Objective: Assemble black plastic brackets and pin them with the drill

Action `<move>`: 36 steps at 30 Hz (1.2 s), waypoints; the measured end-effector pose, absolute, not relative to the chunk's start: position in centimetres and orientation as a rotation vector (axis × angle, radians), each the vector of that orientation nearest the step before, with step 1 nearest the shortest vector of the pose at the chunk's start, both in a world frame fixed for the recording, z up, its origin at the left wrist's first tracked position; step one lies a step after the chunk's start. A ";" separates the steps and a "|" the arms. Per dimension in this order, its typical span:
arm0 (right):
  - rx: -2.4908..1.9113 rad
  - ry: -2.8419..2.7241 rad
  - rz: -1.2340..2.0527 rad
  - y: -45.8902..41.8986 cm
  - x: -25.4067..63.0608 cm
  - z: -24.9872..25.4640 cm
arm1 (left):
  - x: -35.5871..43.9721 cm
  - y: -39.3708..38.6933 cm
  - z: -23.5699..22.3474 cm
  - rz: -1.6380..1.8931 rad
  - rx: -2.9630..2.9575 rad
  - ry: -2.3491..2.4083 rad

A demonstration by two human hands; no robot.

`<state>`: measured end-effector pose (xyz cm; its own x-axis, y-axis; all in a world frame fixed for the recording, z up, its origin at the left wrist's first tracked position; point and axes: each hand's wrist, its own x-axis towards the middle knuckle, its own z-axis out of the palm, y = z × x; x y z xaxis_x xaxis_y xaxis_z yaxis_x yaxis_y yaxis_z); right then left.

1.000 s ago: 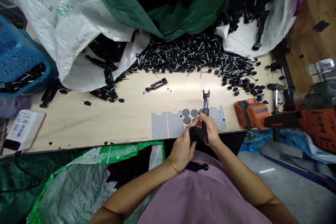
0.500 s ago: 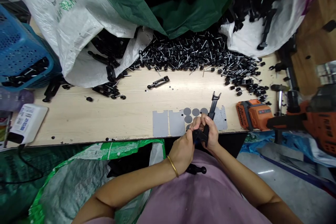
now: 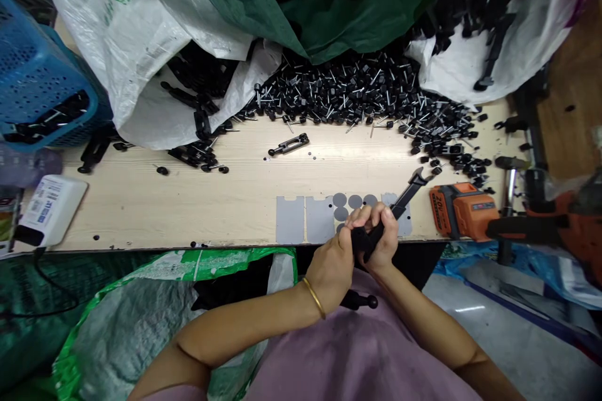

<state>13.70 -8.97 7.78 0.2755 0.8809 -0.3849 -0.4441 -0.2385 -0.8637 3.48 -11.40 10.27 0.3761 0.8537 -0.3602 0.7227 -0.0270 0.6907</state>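
Both my hands come together just past the near edge of the bench. My right hand (image 3: 384,239) is wrapped round a black plastic arm with a forked tip (image 3: 410,193), which points up and to the right. My left hand (image 3: 333,266), with a gold bangle at its wrist, is closed on the lower end of that same arm, close against the right fingers. From under the left hand sticks out a black ball-ended rod (image 3: 361,301); whether it is joined to the arm is hidden.
A heap of black-headed screws (image 3: 348,91) spreads along the back. One black clamp-like part (image 3: 288,144) lies mid-bench. Grey patches (image 3: 290,219) line the front edge. An orange battery (image 3: 463,210) adjoins a power tool at right. White sacks (image 3: 155,75) and a blue basket (image 3: 42,75) stand left.
The forked arm has swung from nearly upright over to the right. My right hand has turned with it, and both hands stay closed together. The whole view has shifted slightly.
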 end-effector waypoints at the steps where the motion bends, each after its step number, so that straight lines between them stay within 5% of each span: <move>1: -1.286 -0.491 1.350 -8.8 13.9 7.8 | 3.5 -11.4 10.2 0.158 1.822 1.379; 14: -1.383 -0.431 1.273 -8.3 15.9 4.9 | 2.9 -6.7 8.2 -0.070 2.023 1.143; 19: -1.651 -1.059 1.822 -10.2 21.0 4.5 | 2.3 -2.1 5.9 -0.033 2.359 1.147; 26: -1.629 -1.946 0.803 -8.1 21.9 5.6 | 1.7 -3.2 4.5 0.176 2.408 1.065; 36: -1.436 -2.288 0.518 -6.7 22.2 0.9 | 1.3 -3.3 2.2 0.313 2.504 1.073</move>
